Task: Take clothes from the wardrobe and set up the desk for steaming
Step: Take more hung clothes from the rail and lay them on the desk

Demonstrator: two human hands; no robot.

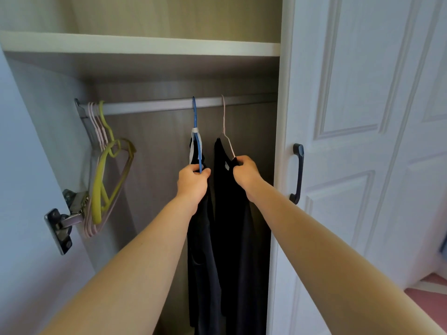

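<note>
Two dark garments hang side by side from the wardrobe rail (157,106). The left garment (202,250) hangs on a blue hanger (196,131); my left hand (192,183) grips the hanger's lower end together with the cloth. The right garment (239,226) hangs on a pale pink hanger (226,139); my right hand (245,174) pinches its shoulder where hanger and fabric meet. Both hooks sit on the rail. Both arms reach into the wardrobe from below.
Several bare hangers, pink and yellow-green (106,175), hang at the rail's far left. A shelf (145,45) runs above the rail. The left door stands open with its metal hinge (65,221). The white right door with a dark handle (298,174) is shut.
</note>
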